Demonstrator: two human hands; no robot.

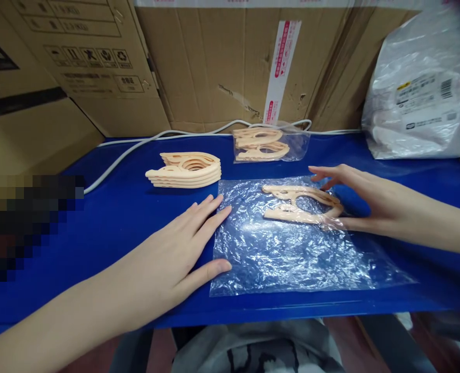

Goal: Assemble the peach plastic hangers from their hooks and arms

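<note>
A clear plastic bag point(280, 259) lies flat in front of me, with a beige folding hanger point(292, 213) at its upper right. The hanger appears to be under the film. My left hand point(186, 243) rests on the bag's left edge, fingers spread and thumb out. Around the hanger's rounded end is my right hand point(350, 199), thumb apart from the fingers; the thumb touches the film by the hanger. To the left sits a stack of several beige folding hangers point(186, 171). Behind the bag, more folded hangers point(263, 145) lie in a small clear bag.
Cardboard boxes point(230, 62) stand along the back of the blue table point(128, 223). A white cable point(136, 142) runs along the back and down the left. At the back right is a white plastic package point(416, 114) with a label. The table's front edge is close to me.
</note>
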